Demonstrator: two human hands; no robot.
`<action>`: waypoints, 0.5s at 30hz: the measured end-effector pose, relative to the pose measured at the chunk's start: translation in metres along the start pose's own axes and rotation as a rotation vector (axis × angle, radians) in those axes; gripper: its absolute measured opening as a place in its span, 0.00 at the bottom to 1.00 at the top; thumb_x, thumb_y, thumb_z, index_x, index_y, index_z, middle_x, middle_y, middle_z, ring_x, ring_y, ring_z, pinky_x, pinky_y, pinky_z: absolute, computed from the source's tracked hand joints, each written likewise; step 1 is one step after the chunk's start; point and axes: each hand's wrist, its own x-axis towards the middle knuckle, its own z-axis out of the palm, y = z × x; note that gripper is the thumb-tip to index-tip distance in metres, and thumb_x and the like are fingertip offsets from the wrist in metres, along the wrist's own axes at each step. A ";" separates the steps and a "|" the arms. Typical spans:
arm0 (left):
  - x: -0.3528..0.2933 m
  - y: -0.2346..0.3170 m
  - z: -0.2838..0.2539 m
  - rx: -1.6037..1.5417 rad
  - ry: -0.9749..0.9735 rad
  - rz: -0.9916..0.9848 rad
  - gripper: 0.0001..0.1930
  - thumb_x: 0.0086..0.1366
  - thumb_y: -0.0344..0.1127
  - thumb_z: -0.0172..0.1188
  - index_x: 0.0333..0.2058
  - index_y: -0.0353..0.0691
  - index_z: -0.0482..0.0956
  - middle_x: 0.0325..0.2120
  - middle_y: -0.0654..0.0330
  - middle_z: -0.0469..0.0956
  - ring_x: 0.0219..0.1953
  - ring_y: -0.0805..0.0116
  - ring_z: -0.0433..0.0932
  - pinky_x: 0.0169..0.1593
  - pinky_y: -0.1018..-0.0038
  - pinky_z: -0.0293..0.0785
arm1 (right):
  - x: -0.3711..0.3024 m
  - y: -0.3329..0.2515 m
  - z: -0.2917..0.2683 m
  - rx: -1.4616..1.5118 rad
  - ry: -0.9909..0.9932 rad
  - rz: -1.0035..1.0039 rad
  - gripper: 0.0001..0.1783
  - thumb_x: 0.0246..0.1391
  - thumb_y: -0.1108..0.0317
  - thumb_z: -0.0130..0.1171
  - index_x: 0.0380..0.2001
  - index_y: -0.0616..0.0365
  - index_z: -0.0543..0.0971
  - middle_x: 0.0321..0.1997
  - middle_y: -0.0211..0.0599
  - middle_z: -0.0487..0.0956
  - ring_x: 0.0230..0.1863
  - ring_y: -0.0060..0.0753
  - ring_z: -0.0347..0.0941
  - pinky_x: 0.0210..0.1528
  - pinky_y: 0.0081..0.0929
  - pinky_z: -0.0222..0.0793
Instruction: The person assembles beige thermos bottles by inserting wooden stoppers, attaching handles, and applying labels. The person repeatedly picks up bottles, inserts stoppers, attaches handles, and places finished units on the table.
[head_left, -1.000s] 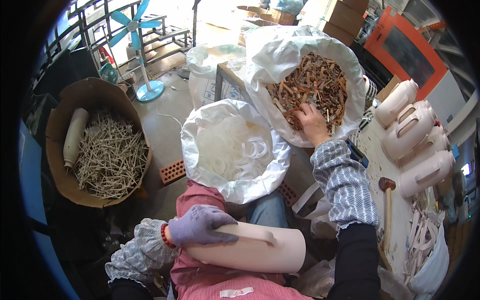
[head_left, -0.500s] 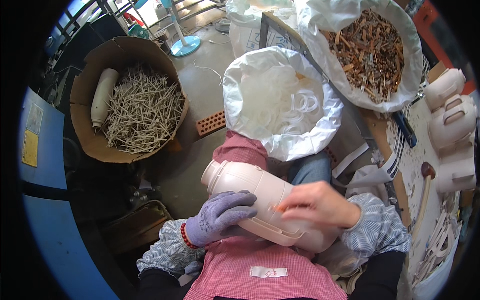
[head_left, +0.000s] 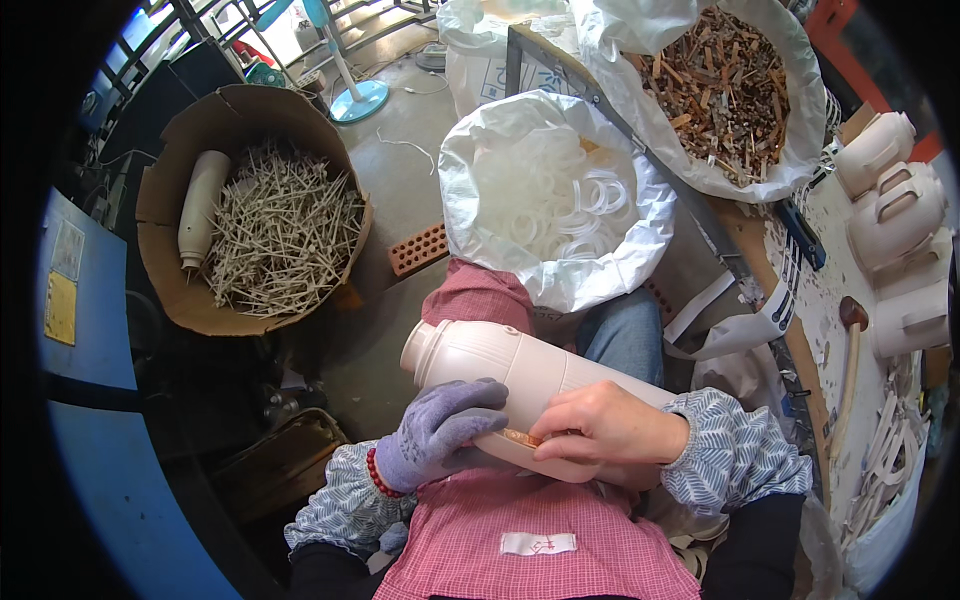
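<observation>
A pale pink plastic flask body (head_left: 480,365) lies slanted across my lap, its neck to the left and its handle (head_left: 525,455) facing me. My left hand (head_left: 440,430), in a purple glove, grips the flask body near the near end of the handle, fingers over the shell. My bare right hand (head_left: 605,430) is closed, fingertips pinching a small orange-brown strip (head_left: 518,436) against the handle. The strip's far end is hidden under my fingers.
Ahead is a white sack (head_left: 555,285) of clear plastic rings; behind it, another sack (head_left: 680,165) holds brown strips. A cardboard drum (head_left: 160,260) with beige sprues stands left. Right, a bench (head_left: 815,330) carries more pink flask bodies (head_left: 900,215) and a mallet (head_left: 852,315).
My right hand has moved down and toward me, from over the flask's side onto the handle, bringing the strip against it. My left hand keeps its hold.
</observation>
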 end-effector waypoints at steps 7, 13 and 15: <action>0.024 0.000 -0.008 0.225 -0.211 0.066 0.24 0.45 0.47 0.68 0.42 0.46 0.80 0.37 0.62 0.78 0.37 0.63 0.79 0.46 0.64 0.73 | -0.012 -0.018 0.015 -0.585 0.330 -0.187 0.21 0.45 0.58 0.66 0.40 0.60 0.77 0.26 0.33 0.75 0.31 0.34 0.73 0.35 0.32 0.71; 0.115 -0.028 -0.002 0.040 -0.345 0.064 0.23 0.42 0.43 0.73 0.39 0.44 0.81 0.38 0.60 0.80 0.43 0.57 0.78 0.46 0.65 0.71 | -0.043 -0.010 -0.018 -0.524 0.532 0.044 0.22 0.47 0.58 0.65 0.42 0.61 0.75 0.27 0.40 0.78 0.31 0.41 0.75 0.37 0.33 0.69; 0.141 -0.042 -0.014 0.083 -0.367 0.052 0.28 0.45 0.43 0.72 0.45 0.40 0.79 0.43 0.53 0.78 0.48 0.51 0.76 0.52 0.61 0.71 | -0.074 -0.002 -0.040 -0.425 0.691 0.089 0.20 0.48 0.58 0.65 0.42 0.58 0.77 0.29 0.43 0.79 0.30 0.45 0.76 0.35 0.37 0.71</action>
